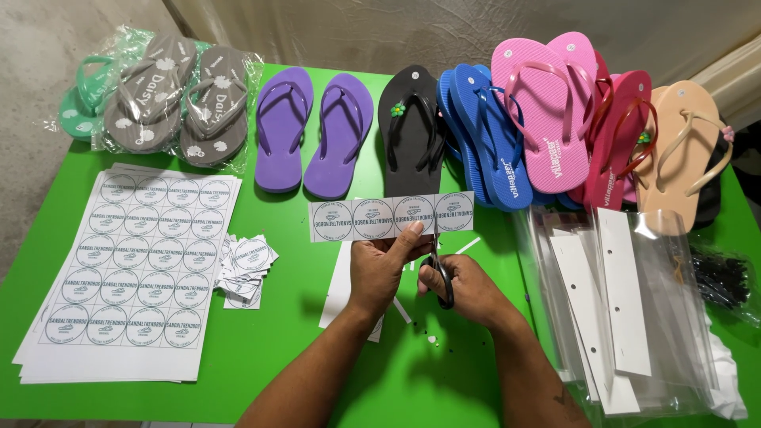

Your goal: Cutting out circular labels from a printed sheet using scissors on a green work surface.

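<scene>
Both hands are closed in a grip above the middle of a green counter: the left hand pinches the lower edge of a paper strip of four round labels, held level, while the right hand has its fingers curled through the handles of a pair of scissors, whose blades point up into the strip between the third and fourth label. Across the far edge of the counter lies a row of flip-flops: bagged grey pairs and a green one at the left, then a purple pair, a black pair, blue ones, pink ones, red ones and a tan one. At the left, a stack of uncut label sheets lies flat. At the right, a pile of clear plastic bags with white card strips rests near the right forearm. Between the sheets and the hands sits a small heap of cut-out labels. White paper offcuts lie under the hands.
</scene>
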